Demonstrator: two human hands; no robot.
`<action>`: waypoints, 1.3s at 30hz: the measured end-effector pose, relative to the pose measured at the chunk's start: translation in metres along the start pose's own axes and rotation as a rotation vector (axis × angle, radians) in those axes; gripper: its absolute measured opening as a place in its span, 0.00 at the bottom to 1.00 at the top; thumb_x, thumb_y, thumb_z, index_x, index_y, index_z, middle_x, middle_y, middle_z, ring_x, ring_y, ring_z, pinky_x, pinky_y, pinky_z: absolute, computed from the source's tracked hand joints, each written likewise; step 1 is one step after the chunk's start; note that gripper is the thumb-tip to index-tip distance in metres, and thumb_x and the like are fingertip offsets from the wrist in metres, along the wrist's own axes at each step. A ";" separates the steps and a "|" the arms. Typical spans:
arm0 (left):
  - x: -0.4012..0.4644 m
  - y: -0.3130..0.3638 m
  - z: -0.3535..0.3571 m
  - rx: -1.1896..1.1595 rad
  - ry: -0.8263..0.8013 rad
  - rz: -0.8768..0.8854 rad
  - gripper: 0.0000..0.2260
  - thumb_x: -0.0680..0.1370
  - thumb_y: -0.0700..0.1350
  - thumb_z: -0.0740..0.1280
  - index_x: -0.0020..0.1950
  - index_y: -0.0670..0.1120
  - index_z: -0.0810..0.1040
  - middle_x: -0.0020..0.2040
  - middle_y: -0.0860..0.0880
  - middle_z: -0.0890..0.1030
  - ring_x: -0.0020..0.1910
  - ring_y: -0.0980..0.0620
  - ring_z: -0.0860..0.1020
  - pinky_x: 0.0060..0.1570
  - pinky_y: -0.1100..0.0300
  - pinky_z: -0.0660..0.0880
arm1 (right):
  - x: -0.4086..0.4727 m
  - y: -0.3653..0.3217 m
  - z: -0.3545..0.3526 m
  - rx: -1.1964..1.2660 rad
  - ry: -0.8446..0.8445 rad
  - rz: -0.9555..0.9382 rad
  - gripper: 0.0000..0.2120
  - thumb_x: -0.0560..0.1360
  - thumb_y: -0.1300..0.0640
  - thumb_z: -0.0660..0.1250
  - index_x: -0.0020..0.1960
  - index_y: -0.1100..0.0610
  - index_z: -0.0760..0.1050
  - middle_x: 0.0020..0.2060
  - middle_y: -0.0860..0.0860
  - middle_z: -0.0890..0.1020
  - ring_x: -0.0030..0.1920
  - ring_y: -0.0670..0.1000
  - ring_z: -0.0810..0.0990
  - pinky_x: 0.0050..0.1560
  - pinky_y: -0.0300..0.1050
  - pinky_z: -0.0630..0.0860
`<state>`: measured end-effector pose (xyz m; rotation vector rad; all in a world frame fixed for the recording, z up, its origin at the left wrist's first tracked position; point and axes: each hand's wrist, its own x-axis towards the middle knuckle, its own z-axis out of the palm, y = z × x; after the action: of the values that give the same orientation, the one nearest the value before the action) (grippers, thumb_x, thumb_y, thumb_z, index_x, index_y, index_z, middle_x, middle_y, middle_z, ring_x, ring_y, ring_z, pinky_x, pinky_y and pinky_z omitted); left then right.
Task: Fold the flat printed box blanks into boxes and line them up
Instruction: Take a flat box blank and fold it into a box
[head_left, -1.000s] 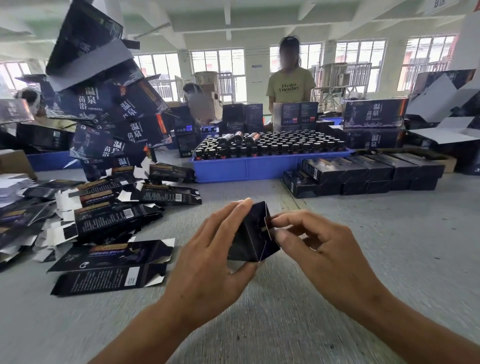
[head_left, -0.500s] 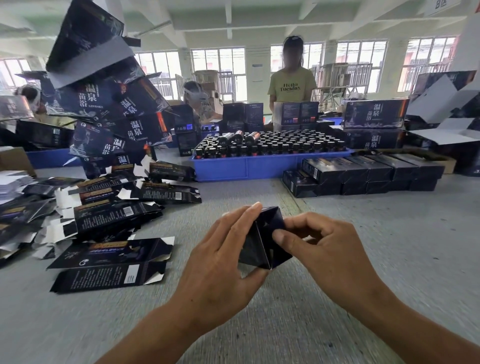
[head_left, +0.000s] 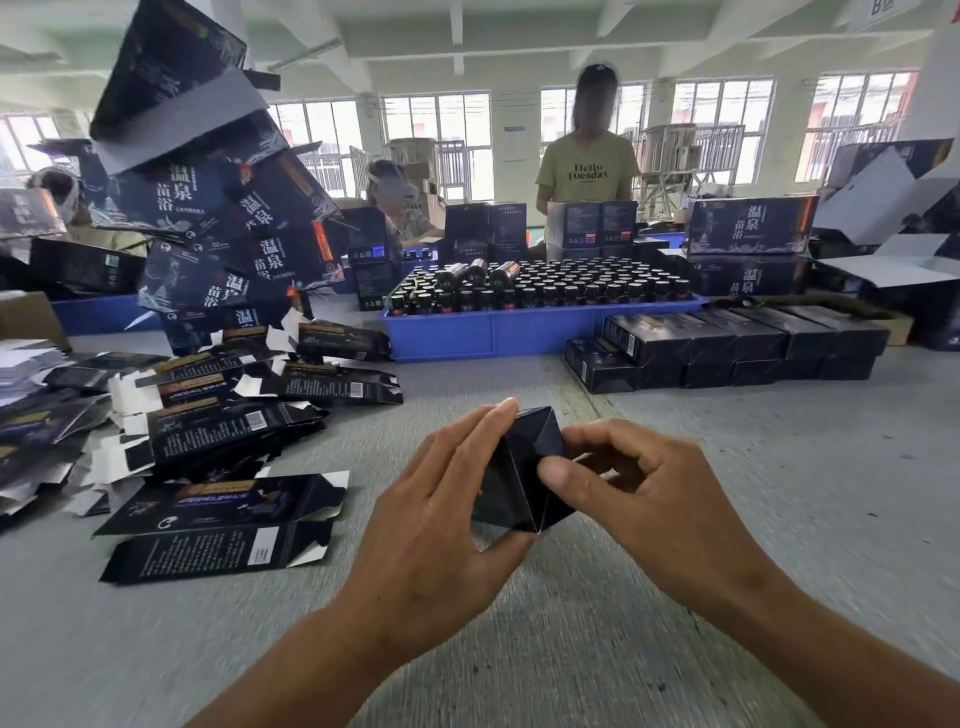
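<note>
Left hand (head_left: 431, 525) holds the small dark printed cardboard box (head_left: 519, 473) from its left side, fingers laid straight along the panel, thumb underneath at the lower corner. Right hand (head_left: 639, 493) grips the box's right end, thumb pressed on the end face, fingers curled behind. Box is held in the air above the grey counter (head_left: 779, 493), centre of view, end face toward camera, seemingly mid-closure of an end flap.

Row of finished dark boxes (head_left: 737, 345) sits lined up far right on the counter, well apart from the hands. Loose flat dark printed box blanks (head_left: 223, 514) lie scattered to the left, nearest one just left of the left hand. Blue plastic tray of small dark bottles (head_left: 540, 312) stands behind, with a person in a yellow-green shirt (head_left: 587, 171) beyond it.

Risks, judged from here:
- thumb pressing off-centre may crease the end panel or leave the tuck flap outside the slot
- squeezing too hard with the left hand may skew the tube, so the flap won't seat
- box is held only by its sides and may slip out mid-tuck
- careless placement could knock the finished row out of line
</note>
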<state>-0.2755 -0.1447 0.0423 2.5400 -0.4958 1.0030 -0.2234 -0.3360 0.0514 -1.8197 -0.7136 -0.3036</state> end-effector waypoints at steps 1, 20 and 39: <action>0.001 0.000 0.000 0.013 0.009 0.025 0.37 0.72 0.57 0.65 0.79 0.50 0.58 0.73 0.57 0.64 0.68 0.69 0.59 0.66 0.81 0.52 | -0.001 -0.001 0.001 0.005 -0.021 0.000 0.22 0.68 0.31 0.72 0.59 0.36 0.76 0.51 0.32 0.82 0.50 0.38 0.83 0.46 0.36 0.82; 0.006 -0.015 0.000 -0.885 0.157 -0.435 0.22 0.80 0.52 0.64 0.74 0.58 0.67 0.59 0.53 0.83 0.58 0.54 0.82 0.53 0.57 0.81 | 0.004 0.015 0.004 0.165 -0.293 0.326 0.28 0.60 0.51 0.77 0.59 0.45 0.76 0.51 0.40 0.85 0.52 0.42 0.84 0.50 0.41 0.79; 0.000 -0.011 -0.005 -0.783 0.087 -0.348 0.14 0.77 0.62 0.64 0.60 0.61 0.79 0.58 0.56 0.82 0.58 0.55 0.81 0.51 0.63 0.78 | 0.003 -0.008 -0.005 0.195 -0.097 0.035 0.17 0.73 0.44 0.67 0.61 0.33 0.78 0.56 0.35 0.83 0.58 0.37 0.81 0.51 0.28 0.77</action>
<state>-0.2738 -0.1331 0.0437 1.7888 -0.3167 0.6174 -0.2251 -0.3383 0.0604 -1.6676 -0.7512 -0.1176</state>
